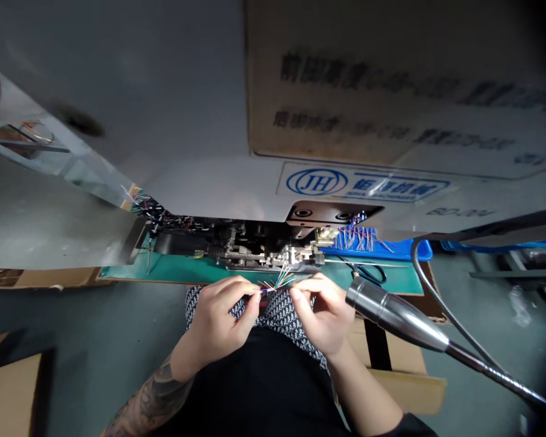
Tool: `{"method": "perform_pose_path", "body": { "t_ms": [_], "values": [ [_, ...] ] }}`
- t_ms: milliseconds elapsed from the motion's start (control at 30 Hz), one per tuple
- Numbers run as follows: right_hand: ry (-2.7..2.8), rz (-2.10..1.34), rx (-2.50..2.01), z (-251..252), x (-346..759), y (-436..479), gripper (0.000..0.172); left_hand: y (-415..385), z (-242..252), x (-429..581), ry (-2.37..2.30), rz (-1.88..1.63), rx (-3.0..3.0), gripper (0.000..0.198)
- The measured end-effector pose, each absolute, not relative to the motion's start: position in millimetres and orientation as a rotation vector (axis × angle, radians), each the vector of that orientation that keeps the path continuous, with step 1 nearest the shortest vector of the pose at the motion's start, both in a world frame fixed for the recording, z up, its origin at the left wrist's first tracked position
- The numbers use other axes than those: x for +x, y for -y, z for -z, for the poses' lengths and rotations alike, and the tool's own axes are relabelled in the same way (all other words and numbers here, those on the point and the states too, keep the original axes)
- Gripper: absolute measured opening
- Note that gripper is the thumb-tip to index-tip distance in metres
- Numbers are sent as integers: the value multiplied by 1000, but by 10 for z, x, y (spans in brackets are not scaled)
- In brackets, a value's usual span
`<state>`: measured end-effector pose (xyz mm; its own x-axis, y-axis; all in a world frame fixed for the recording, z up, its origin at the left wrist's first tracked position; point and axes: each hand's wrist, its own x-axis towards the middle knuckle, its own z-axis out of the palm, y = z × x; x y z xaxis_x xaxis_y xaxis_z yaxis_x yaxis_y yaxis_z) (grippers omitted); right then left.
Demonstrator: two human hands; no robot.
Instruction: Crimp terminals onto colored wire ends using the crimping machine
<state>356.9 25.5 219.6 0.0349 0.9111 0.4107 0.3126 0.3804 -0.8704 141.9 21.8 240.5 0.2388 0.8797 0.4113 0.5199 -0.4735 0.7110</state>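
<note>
Thin multicoloured wires point(279, 280) fan out between my two hands, just in front of the machine's metal working parts point(273, 258). My left hand point(225, 312) pinches the gathered end of this bundle between thumb and forefinger. On the other side, my right hand point(325, 309) has its thumb and forefinger closed beside the spread wire tips. Whether a single wire lies in that pinch is too small to tell. Both hands are above my lap, at the front edge of the green tabletop point(173, 271).
A large grey machine housing point(177, 109) fills the upper view. Behind the working parts, a blue tray point(398, 247) holds several wire bundles. Dark wire pieces point(157, 212) are heaped at left. A metal lamp point(391, 312) on a flexible neck reaches in close to my right hand.
</note>
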Motion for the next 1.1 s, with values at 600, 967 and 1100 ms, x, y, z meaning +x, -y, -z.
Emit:
{"method": "perform_pose_path", "body": {
  "t_ms": [600,967,1100],
  "values": [
    [899,-1051,-1151,-2002,3105,-221,18,-200,-2165,1645,-1340,-1263,1685,14],
    [659,-1379,-1196,-2077,3134,-445,34,-278,-2052,1693,-1386,-1417,1885,12],
    [633,-1395,-1193,-2120,3129,-467,31,-292,-2042,1673,-1365,-1439,1913,12]
  ]
}}
